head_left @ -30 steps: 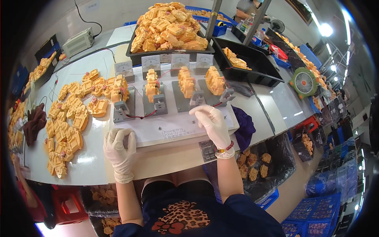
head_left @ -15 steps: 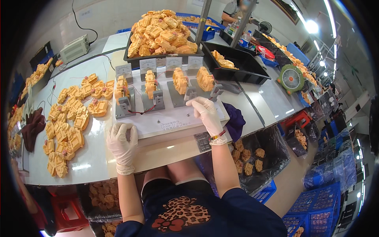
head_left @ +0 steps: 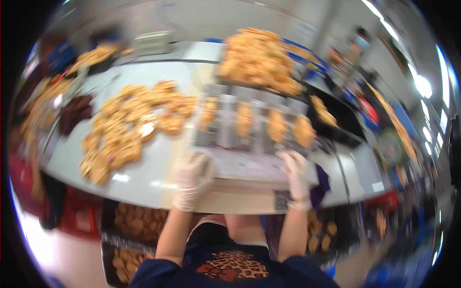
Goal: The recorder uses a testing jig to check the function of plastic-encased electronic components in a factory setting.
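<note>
Motion blurs the view. My left hand (head_left: 193,175), in a white glove, rests by the left front corner of a white test board (head_left: 245,163); its fingers look loosely bent, thumb apart, nothing seen in them. My right hand (head_left: 295,173), also gloved, is at the board's right front, fingertips close to a grey clamp block below an orange-yellow plastic part (head_left: 277,126). Whether those fingertips grip the block is smeared. Several such parts stand upright in a row on grey bases, among them a left one (head_left: 209,114) and a right one (head_left: 303,130). Meters stand behind them.
Loose orange-yellow parts (head_left: 115,127) lie spread left of the board. Behind it rises a heaped pile (head_left: 259,57), beside a black tray (head_left: 345,122). A purple cloth (head_left: 320,186) hangs at the right. Bins of parts (head_left: 137,221) stand below the table. Another person (head_left: 29,182) is at far left.
My view has swung left, so the bench appears farther right and is now blurred. Both hands stay by the board; the right remains near the clamp blocks.
</note>
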A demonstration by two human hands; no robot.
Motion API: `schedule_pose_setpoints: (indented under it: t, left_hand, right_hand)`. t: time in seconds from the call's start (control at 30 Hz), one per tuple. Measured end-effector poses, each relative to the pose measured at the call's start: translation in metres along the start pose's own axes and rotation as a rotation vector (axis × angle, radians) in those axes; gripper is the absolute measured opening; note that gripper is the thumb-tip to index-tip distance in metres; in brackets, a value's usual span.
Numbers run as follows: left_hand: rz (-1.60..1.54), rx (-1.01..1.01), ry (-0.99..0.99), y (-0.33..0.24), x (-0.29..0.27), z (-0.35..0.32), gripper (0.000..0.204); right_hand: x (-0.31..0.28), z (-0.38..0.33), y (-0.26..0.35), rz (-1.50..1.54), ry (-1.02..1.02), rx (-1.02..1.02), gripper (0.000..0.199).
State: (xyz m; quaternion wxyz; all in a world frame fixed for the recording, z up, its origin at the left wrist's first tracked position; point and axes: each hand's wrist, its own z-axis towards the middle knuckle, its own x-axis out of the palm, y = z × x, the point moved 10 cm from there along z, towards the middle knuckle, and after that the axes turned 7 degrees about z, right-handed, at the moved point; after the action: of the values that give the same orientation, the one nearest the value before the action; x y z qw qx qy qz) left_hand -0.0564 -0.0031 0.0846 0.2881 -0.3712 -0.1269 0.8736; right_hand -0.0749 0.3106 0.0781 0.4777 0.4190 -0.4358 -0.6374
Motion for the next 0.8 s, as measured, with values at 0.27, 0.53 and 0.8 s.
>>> schedule_pose_setpoints:
  t: [0.27,0.53,0.8]
  left_hand:
    - [-0.03,0.109,-0.121,-0.01,0.005,-0.002,0.011]
    - [0.036,0.068,-0.134,-0.001,0.006,0.001,0.013]
    - [0.077,0.048,-0.103,-0.004,0.003,-0.002,0.013]
  right_hand:
    - [-0.027,-0.012,-0.02,-0.092,-0.052,0.022,0.024]
    - [-0.004,-0.007,0.013,-0.158,-0.065,0.022,0.028]
    - [-0.001,-0.012,0.017,-0.164,-0.085,0.01,0.028]
